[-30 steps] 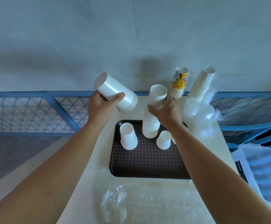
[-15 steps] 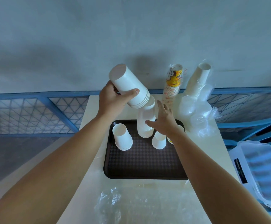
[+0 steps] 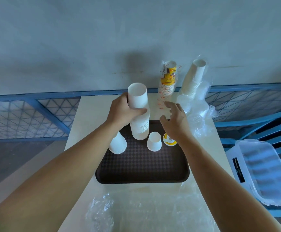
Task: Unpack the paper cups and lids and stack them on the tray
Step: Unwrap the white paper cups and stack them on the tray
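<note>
Cup stack [image 3: 140, 127] stands on tray [image 3: 141, 166], left hand [image 3: 122, 109] gripping it.

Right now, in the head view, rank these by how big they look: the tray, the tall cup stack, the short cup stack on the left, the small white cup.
1. tray
2. tall cup stack
3. short cup stack, partly hidden
4. small white cup
The last two look close, so their order is unsure.

The stack of white cups [image 3: 139, 124] is matt, smooth paper. The dark brown tray [image 3: 143, 166] looks like plastic with a fine checkered grain. The cream tabletop [image 3: 89, 114] is smooth, faintly shiny. The loose wrapping [image 3: 136, 213] is clear, crinkled, glossy film. The storage box [image 3: 267, 173] is translucent plastic.
</note>
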